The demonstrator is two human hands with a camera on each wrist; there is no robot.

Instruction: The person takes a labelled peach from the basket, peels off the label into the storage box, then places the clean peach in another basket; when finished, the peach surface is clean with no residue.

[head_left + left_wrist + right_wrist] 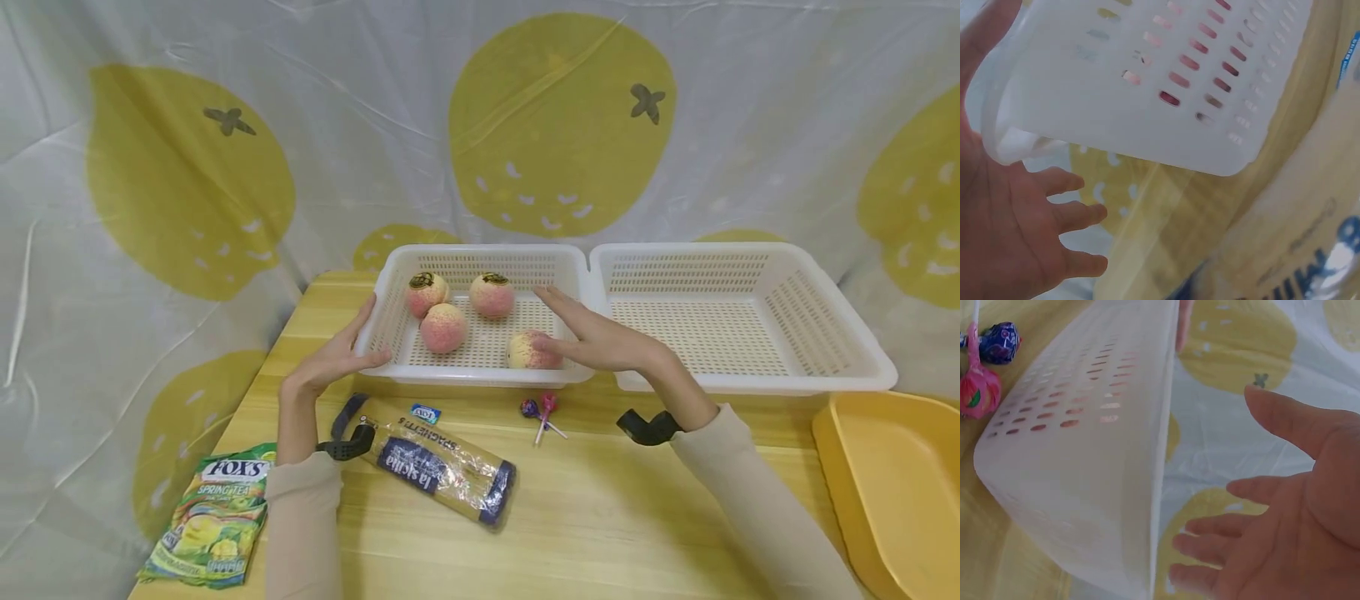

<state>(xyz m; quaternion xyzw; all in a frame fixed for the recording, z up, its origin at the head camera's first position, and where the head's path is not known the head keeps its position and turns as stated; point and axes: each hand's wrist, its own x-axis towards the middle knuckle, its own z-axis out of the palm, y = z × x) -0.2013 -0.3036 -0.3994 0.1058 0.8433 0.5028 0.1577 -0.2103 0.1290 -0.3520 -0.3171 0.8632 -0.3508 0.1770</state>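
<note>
My left hand rests at the left end of a white plastic basket, palm by its corner. In the left wrist view the fingers stretch loosely outside the basket wall, with the thumb at the rim. Over the basket's right end hovers my right hand, fingers extended and nothing in its grasp. Its thumb overlaps a pink-and-yellow peach in the head view. Three more peaches lie toward the left: one in front, one at back left, one at back middle.
A second white basket adjoins on the right, with a yellow bin before it. In front lie a spaghetti pack, a small blue sweet and two lollipops. A green Fox's candy bag lies at front left.
</note>
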